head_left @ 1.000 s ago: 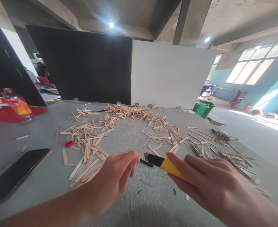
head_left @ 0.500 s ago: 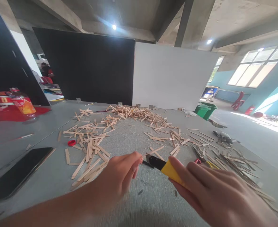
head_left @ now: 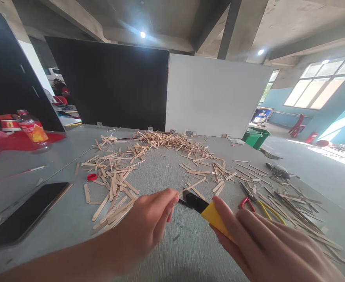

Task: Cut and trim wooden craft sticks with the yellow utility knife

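My left hand (head_left: pixel 153 217) is closed in a pinch on a thin wooden craft stick (head_left: pixel 193 185), which pokes out from the fingertips toward the upper right. My right hand (head_left: pixel 263 239) is wrapped round a yellow and black utility knife (head_left: pixel 212 215). The knife's dark front end is close to the left fingertips, just under the stick. Whether the blade touches the wood I cannot tell. Below the hands, a few dark slivers (head_left: pixel 176 237) lie on the grey table (head_left: pixel 163 168).
Wooden sticks (head_left: pixel 113 184) are heaped in an arc ahead. A phone (head_left: pixel 28 209), red ring (head_left: pixel 91 177) and drink bottle (head_left: pixel 33 129) are at left. To the right lie a tool with red and yellow handles (head_left: pixel 268 209) and dark strips (head_left: pixel 295 207). Boards (head_left: pixel 213 94) stand behind.
My right hand has shifted slightly down, uncovering more of the red and yellow handles. The view has moved a little. Both hands keep their holds.
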Demonstrator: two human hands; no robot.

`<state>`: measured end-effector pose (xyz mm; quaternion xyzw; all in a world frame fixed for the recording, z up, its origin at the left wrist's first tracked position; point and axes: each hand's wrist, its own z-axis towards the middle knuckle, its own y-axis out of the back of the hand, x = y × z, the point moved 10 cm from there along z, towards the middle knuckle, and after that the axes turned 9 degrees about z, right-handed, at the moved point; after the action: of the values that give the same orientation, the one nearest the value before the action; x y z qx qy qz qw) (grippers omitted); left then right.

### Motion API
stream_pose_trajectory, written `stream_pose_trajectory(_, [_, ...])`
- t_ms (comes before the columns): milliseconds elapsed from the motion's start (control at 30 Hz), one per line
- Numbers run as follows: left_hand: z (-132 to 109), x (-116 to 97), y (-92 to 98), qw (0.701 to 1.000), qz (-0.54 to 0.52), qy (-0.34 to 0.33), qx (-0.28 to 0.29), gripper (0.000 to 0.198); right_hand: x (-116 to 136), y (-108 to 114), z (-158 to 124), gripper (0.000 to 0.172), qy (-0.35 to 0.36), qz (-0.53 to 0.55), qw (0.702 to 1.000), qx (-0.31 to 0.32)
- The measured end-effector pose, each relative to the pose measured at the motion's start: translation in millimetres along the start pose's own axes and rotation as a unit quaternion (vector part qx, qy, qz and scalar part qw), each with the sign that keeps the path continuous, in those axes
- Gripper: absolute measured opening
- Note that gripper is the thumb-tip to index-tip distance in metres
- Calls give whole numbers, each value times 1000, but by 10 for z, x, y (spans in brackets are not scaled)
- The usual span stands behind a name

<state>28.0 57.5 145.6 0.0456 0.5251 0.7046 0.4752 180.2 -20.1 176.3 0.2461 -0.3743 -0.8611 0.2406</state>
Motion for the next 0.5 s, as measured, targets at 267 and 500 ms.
stream_pose_trajectory(267, [-71,39,-90,1000,-6,-1,1,22,-33,4,11,38,30,14,999,24])
stream_pose_trajectory(500, [-45,-29,-77,1000,-10,-15,5,20,4,-9,-3,38,23,-1,999,29])
